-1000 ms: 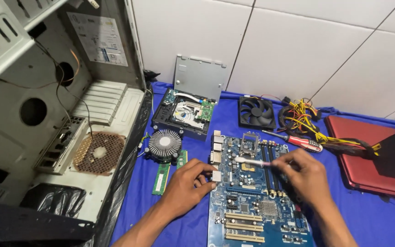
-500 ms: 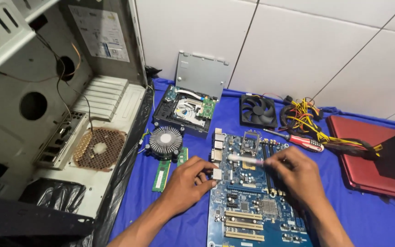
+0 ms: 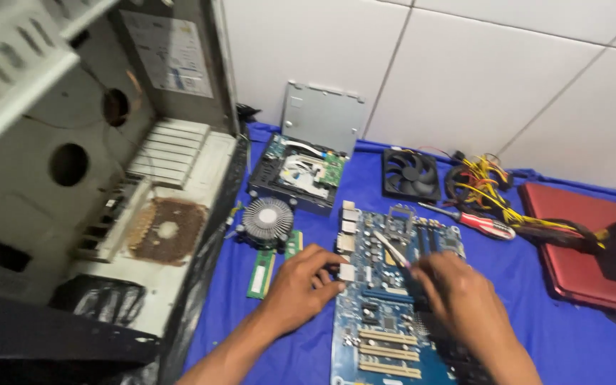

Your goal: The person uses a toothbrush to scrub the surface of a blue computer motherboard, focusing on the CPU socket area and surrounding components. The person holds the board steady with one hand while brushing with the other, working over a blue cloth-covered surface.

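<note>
A blue motherboard [image 3: 386,335] lies flat on the blue cloth [image 3: 572,335]. My left hand [image 3: 299,287] rests on the board's left edge, fingers bent against the silver ports [image 3: 347,246]. My right hand [image 3: 458,296] is over the middle of the board and pinches a thin pale tool [image 3: 392,249] whose tip points toward the processor socket [image 3: 401,222]. What lies under the right palm is hidden.
An open grey computer case [image 3: 94,178] fills the left. Beside the board lie a round heatsink fan [image 3: 268,221] and green memory sticks [image 3: 262,271]. Behind are an opened disc drive [image 3: 297,175], black fan [image 3: 411,175], red-handled screwdriver [image 3: 483,224], yellow cables [image 3: 493,189], red laptop [image 3: 582,249].
My right hand has slid a little down and left over the board with the tool. The left hand stays on the board's edge. The view has shifted slightly.
</note>
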